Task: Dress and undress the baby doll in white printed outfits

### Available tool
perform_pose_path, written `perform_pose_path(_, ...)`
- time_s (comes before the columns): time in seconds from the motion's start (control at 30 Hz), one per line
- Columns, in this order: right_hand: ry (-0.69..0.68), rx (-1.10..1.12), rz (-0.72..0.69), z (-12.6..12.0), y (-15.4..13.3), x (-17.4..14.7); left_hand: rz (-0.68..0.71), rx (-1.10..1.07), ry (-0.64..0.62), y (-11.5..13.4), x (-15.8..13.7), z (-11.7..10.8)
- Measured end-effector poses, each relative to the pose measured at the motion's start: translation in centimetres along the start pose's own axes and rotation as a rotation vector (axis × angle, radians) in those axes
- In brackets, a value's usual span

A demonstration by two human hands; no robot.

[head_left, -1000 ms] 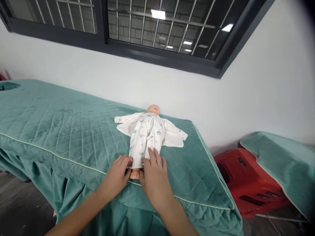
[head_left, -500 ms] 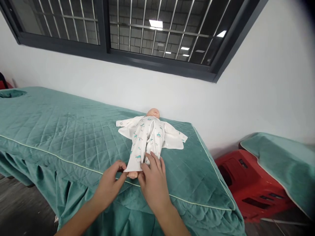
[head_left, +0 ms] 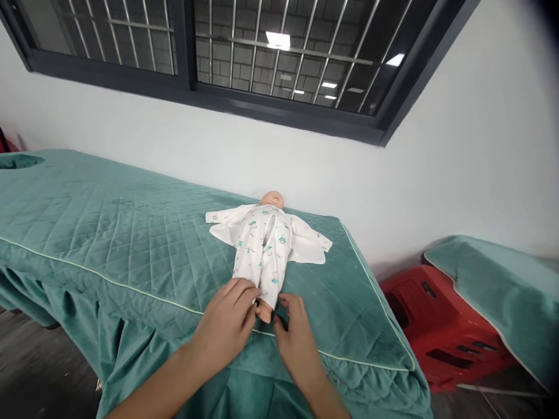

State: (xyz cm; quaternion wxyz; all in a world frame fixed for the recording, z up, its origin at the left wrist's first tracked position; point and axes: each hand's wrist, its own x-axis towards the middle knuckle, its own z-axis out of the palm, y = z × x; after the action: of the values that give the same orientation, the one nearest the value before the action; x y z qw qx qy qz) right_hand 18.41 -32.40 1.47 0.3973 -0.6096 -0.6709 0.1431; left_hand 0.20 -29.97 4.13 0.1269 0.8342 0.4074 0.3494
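Quilted bed (head_left: 144,233) carries doll (head_left: 273,199), likely freeing left hand (head_left: 226,326) (curled at trousers (head_left: 250,250), grip unclear) and right hand (head_left: 297,340) (fingers parted).

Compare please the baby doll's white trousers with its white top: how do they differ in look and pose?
The trousers show teal prints along their legs; the top looks mostly plain, with small prints near its sleeve ends. The trousers stretch lengthwise, while the top spreads sideways, sleeves out. The left hand covers one trouser leg's lower end; no hand touches the top. Both are white.
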Motion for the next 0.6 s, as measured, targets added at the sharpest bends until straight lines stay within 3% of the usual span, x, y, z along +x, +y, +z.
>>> perform_pose_path(0.17, -0.011, -0.189, 0.032, 1.6, 0.2, 0.3, -0.093, 0.202, -0.203, 0.9, 3.0, 1.0)
perform_pose_path(0.3, -0.037, -0.151, 0.03, 1.4, 0.4, 1.3, -0.125, 0.238, -0.246, 0.8, 4.1, 1.6)
perform_pose_path(0.43, -0.059, -0.012, -0.035, -0.4, -0.3, 2.1, -0.236, 0.133, -0.198, 0.6, 4.7, 1.8)
perform_pose_path(0.6, -0.037, -0.082, -0.167, -2.5, -1.5, 1.7, -0.362, -0.151, -0.162, 0.4, 4.9, 0.9)
